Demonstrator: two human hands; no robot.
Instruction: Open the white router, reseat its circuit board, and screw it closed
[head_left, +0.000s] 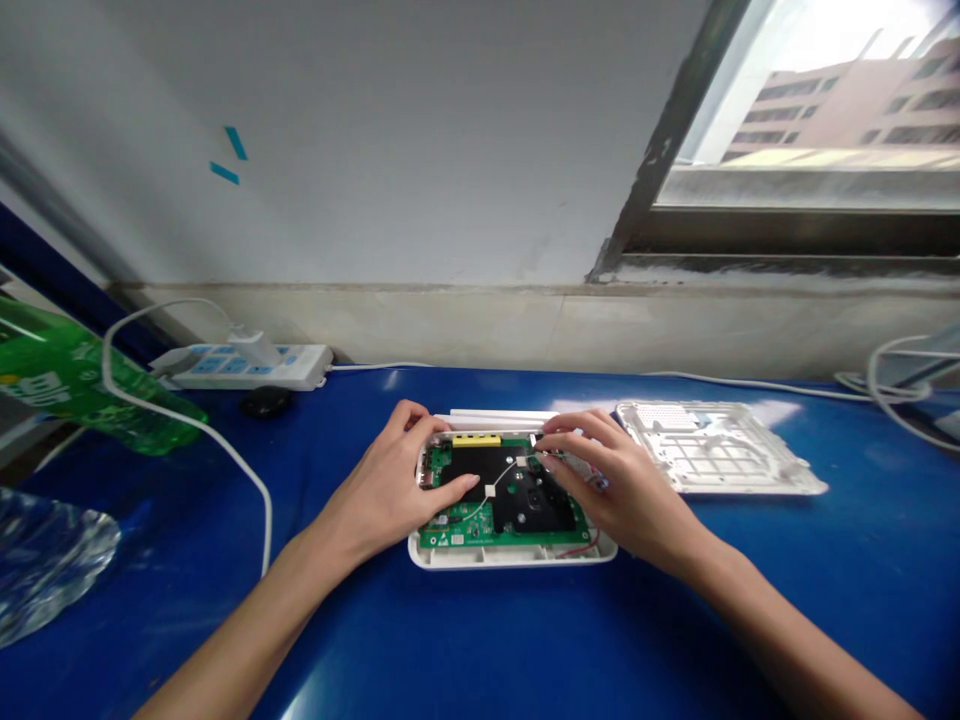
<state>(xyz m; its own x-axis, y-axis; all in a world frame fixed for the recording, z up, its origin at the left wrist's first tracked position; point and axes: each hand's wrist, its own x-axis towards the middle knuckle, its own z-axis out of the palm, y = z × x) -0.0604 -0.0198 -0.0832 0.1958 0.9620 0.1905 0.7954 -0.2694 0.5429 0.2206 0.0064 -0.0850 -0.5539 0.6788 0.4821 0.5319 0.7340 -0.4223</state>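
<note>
An opened router [514, 555] lies on the blue table, its white shell holding a green circuit board [480, 538] with a black plate over the middle. My left hand [394, 475] grips the shell's left end, with the thumb resting over the board. A thin pale wire [504, 474] crosses the black plate under small white patches and runs to the fingertips of my right hand [607, 470]. Those fingers are pinched together on the wire at the board's upper right, hiding that corner. White antennas [495, 420] lie along the shell's far side.
To the right sits the detached white cover [724, 450], inner side up. A power strip [255, 367] with a plugged-in charger stands at the back left, near a black object [266, 402], a white cable [225, 450], a green bottle [82, 385] and clear plastic [52, 560].
</note>
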